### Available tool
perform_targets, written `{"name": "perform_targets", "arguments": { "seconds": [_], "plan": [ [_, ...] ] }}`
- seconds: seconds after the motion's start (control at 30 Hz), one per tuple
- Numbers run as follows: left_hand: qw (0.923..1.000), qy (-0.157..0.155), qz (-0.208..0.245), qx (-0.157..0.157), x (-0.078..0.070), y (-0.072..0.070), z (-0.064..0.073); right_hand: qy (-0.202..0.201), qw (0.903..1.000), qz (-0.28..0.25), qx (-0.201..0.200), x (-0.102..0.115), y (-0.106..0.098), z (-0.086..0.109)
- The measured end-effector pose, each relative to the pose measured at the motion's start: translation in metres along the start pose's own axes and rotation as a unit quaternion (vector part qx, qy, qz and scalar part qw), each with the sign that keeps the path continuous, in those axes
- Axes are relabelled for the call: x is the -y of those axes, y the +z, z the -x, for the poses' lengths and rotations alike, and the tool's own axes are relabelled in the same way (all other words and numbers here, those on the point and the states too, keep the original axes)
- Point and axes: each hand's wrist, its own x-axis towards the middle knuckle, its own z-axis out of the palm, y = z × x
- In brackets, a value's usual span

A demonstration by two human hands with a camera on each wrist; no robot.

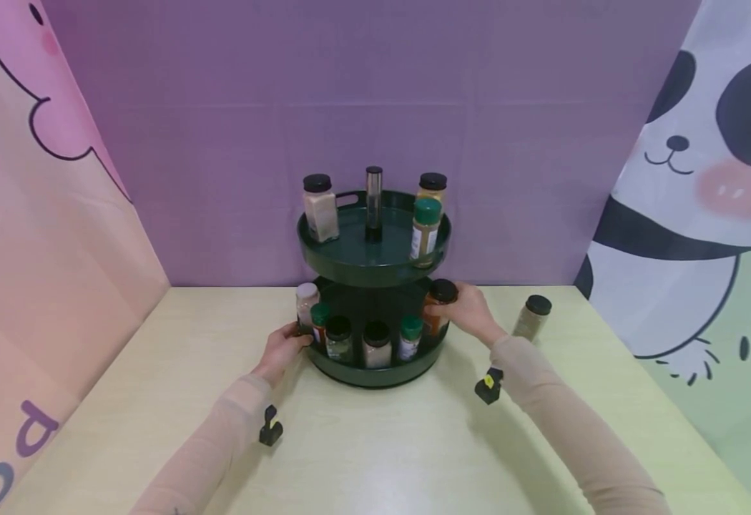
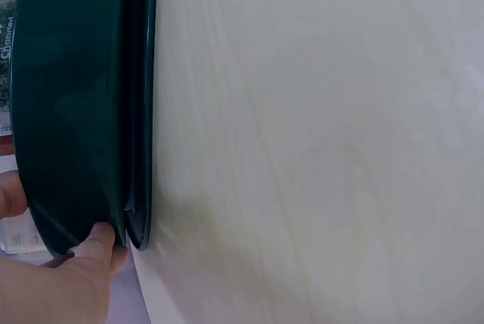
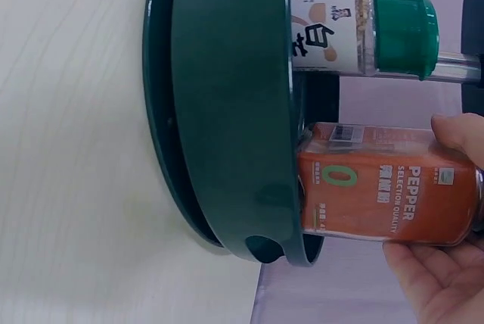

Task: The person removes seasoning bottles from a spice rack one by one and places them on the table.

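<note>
A dark green two-tier round spice rack (image 1: 375, 375) stands on the table. My left hand (image 1: 282, 350) grips the lower tier's rim at its left side, thumb over the edge and fingers against the outer wall (image 2: 72, 97). At the right side, my right hand (image 1: 468, 311) holds a square pepper jar (image 3: 386, 184) of orange-red powder with a black lid (image 1: 443, 290). The jar's base is just inside the lower tier's rim; whether it touches the floor is hidden. Beside it stands a green-capped bottle (image 3: 333, 32).
Several jars, among them a pink-capped one (image 1: 307, 300), line the lower tier. The upper tier holds a black-lidded jar (image 1: 321, 214) at left and a green-capped bottle (image 1: 424, 236) at right, around a central post (image 1: 373, 204). Another black-lidded jar (image 1: 531, 318) stands on the table at right.
</note>
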Motion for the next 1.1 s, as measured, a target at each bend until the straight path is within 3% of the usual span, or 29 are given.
{"name": "perform_targets", "arguments": {
  "seconds": [0.57,1.1],
  "plan": [
    [1.0,0.007,-0.003,-0.001,0.0,0.0,0.0,-0.008,1.0,-0.001,-0.001,0.0,-0.013,0.001],
    [1.0,-0.002,0.0,0.005,-0.003,-0.001,0.002,0.016,0.9999,0.002,0.005,-0.003,-0.022,0.003]
  ]
}}
